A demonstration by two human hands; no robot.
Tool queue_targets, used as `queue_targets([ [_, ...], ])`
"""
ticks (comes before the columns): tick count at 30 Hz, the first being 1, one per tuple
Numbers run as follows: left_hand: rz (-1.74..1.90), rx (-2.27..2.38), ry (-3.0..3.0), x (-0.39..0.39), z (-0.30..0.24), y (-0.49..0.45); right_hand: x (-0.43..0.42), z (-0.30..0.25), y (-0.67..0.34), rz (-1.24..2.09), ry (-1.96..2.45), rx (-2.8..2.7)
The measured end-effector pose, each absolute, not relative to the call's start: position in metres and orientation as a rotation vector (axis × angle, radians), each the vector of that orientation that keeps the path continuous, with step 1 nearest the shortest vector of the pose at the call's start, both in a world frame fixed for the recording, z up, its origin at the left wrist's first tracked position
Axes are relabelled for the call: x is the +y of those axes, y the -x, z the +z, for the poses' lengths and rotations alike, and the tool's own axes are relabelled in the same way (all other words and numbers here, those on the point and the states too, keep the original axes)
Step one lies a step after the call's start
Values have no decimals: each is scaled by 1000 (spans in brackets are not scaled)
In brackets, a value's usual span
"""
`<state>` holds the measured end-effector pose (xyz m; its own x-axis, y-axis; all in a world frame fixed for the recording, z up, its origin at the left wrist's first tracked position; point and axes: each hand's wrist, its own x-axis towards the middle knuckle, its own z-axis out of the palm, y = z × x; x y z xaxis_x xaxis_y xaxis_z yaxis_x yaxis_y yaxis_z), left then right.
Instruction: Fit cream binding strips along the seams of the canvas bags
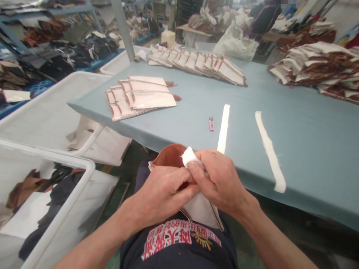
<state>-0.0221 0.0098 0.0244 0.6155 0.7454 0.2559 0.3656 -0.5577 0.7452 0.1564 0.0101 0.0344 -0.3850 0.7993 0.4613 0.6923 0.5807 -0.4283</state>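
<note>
On my lap rests a cream fabric pouch (202,211) with dark edging, its brown inside (171,155) showing at the mouth. My left hand (165,190) is closed on the pouch near its rim. Pinched between the thumb and fingers of my right hand (215,173) is a folded white cloth piece (190,157), pressed against the pouch where both hands meet. The fingertips partly hide what lies between them. Beyond my hands, on the table, lie pink thread snips (211,124) and a white fabric strip (223,129).
The blue-green table (193,108) also carries another white strip (270,151), a small stack of pouches (151,97), a long row of pouches (196,61) and a big brown-and-white pile (316,67). White bins (84,168) stand at my left. A person (263,18) is in the background.
</note>
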Motion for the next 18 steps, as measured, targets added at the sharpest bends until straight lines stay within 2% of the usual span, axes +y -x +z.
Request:
queue_targets([
  [6, 614, 705, -1957, 35, 38, 47, 7, 47, -165, 631, 1269, -1849],
  [10, 576, 695, -1955, 38, 39, 58, 12, 43, -178, 710, 1314, -1616],
  [18, 538, 635, -1860, 34, 37, 52, 38, 0, -180, 807, 1462, -1573],
])
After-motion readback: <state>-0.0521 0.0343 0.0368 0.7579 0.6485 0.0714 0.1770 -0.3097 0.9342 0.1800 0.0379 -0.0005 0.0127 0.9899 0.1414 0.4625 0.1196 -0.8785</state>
